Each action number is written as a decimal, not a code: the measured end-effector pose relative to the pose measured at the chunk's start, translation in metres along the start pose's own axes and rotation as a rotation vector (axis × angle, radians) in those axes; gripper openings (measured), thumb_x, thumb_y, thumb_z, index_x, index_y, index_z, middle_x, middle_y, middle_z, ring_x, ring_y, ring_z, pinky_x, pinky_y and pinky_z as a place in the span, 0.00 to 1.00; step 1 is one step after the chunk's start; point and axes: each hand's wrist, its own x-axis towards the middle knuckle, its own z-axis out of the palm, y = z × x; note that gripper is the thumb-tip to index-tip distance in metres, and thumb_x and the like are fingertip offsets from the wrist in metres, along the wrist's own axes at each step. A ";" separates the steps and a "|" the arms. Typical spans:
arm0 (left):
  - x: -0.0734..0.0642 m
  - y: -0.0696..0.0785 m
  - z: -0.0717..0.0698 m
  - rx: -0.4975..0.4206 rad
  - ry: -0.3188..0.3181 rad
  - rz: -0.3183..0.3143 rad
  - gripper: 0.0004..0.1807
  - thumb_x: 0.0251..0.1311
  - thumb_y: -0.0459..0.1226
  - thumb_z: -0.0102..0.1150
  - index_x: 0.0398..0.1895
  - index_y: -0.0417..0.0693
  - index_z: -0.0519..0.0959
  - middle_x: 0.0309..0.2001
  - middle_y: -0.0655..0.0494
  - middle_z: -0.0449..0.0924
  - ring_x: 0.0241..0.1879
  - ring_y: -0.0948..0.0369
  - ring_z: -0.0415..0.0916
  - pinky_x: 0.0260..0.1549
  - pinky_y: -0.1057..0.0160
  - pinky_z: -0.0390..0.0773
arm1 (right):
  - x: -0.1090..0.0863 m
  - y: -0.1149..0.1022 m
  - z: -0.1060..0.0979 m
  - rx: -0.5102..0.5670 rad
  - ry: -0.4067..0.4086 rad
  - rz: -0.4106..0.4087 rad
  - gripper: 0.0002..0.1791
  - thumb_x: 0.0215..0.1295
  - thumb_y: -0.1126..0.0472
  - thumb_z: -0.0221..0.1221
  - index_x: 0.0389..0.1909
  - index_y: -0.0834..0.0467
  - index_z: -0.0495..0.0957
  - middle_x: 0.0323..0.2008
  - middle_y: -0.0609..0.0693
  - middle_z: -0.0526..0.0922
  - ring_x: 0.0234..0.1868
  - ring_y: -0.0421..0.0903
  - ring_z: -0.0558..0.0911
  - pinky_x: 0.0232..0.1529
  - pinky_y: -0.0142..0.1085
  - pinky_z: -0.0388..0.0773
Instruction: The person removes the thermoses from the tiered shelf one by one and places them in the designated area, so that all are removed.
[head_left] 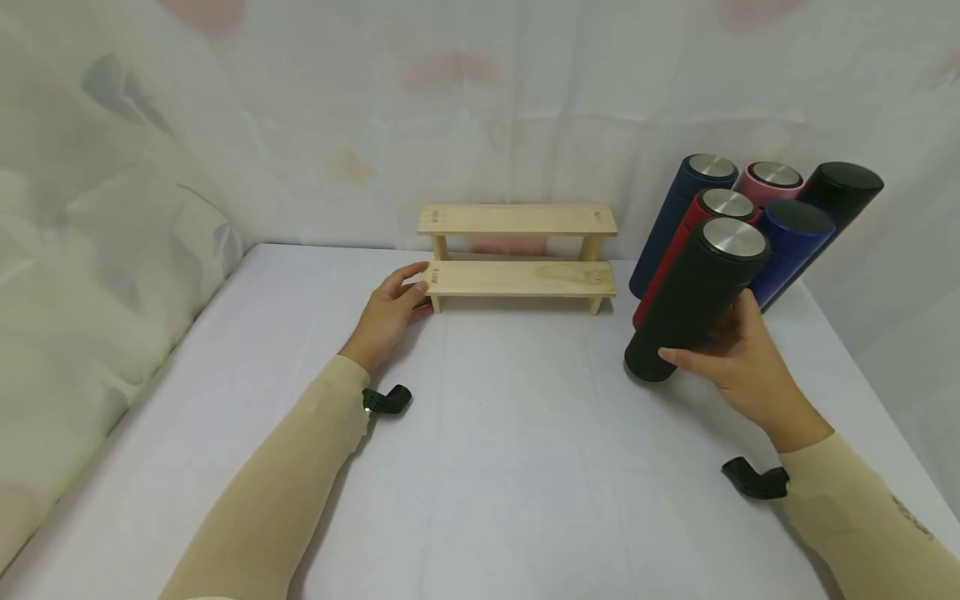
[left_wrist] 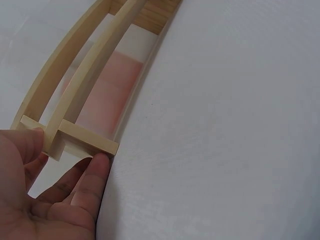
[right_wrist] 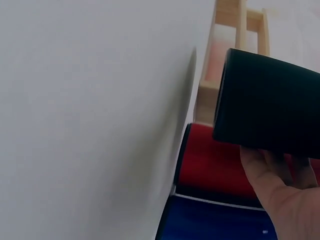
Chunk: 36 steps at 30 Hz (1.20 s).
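Observation:
A black thermos flask (head_left: 686, 300) with a steel lid is gripped low on its body by my right hand (head_left: 738, 367), thumb on the near side. In the right wrist view, the base of this flask (right_wrist: 270, 102) is raised above that of a red flask (right_wrist: 215, 165) behind it. At the other side, my left hand (head_left: 386, 312) holds the left end of a two-tier wooden display stand (head_left: 517, 277). In the left wrist view, its thumb lies on the end of the lower board and a fingertip touches the foot of the leg (left_wrist: 90, 137).
Several more flasks are grouped at the back right: a dark blue flask (head_left: 678, 208), a pink one (head_left: 765, 187), a blue one (head_left: 791, 246) and another black one (head_left: 843, 192). A white cloth covers the table (head_left: 510, 442). Patterned fabric (head_left: 337, 108) hangs behind.

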 end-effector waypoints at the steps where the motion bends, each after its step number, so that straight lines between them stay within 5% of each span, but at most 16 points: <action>1: 0.000 0.000 0.000 0.003 -0.002 0.001 0.26 0.86 0.37 0.55 0.82 0.49 0.70 0.73 0.37 0.71 0.69 0.47 0.76 0.64 0.55 0.82 | 0.000 0.001 -0.002 -0.012 0.000 0.000 0.62 0.54 0.86 0.74 0.84 0.48 0.57 0.69 0.53 0.74 0.61 0.46 0.81 0.55 0.26 0.82; 36: -0.001 0.000 0.001 0.006 -0.008 0.004 0.26 0.86 0.37 0.55 0.83 0.50 0.69 0.72 0.37 0.71 0.69 0.47 0.75 0.65 0.55 0.81 | -0.001 0.020 -0.016 -0.098 -0.036 -0.004 0.67 0.53 0.85 0.75 0.86 0.45 0.51 0.70 0.50 0.72 0.62 0.43 0.80 0.55 0.26 0.82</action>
